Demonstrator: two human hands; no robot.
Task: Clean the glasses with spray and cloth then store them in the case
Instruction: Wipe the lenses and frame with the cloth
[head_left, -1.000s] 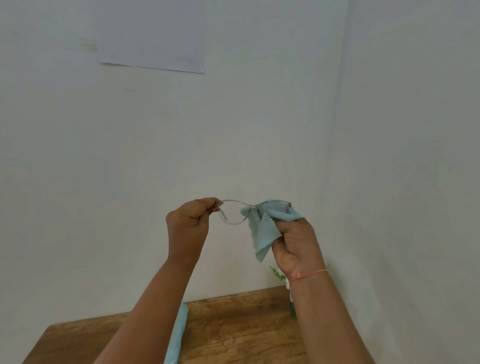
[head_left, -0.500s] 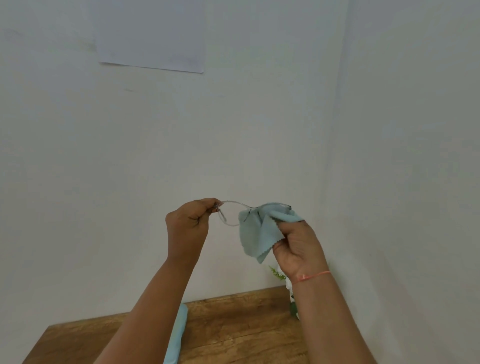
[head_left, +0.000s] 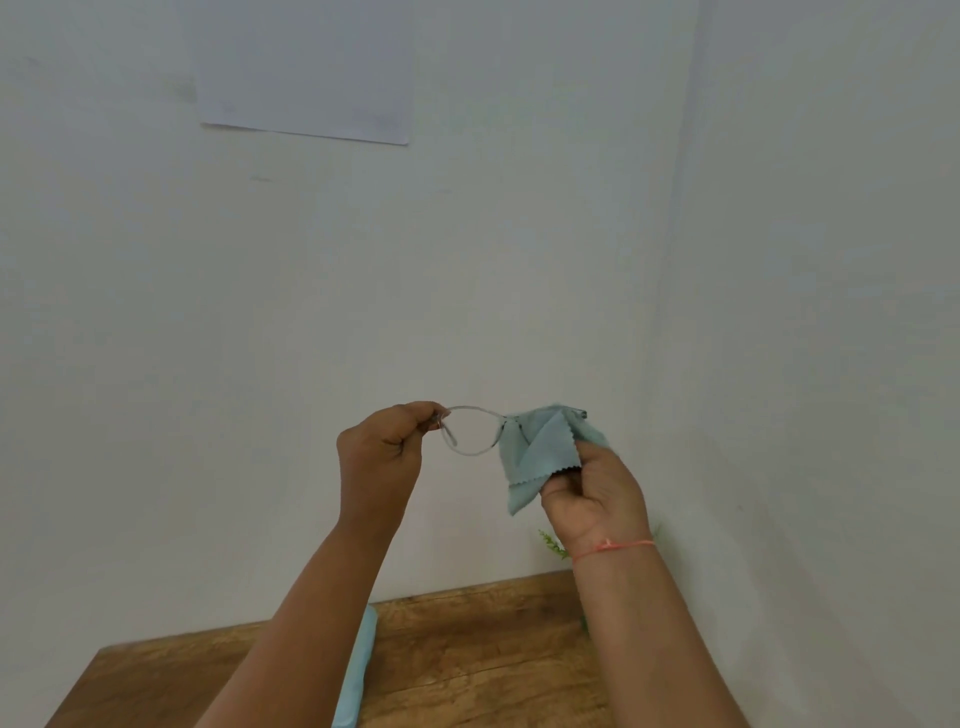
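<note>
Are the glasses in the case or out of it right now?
Out. The left hand pinches one end of the glasses in mid-air; the right hand holds the cloth over the other lens.

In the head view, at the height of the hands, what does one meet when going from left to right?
left hand → glasses → cloth → right hand
</note>
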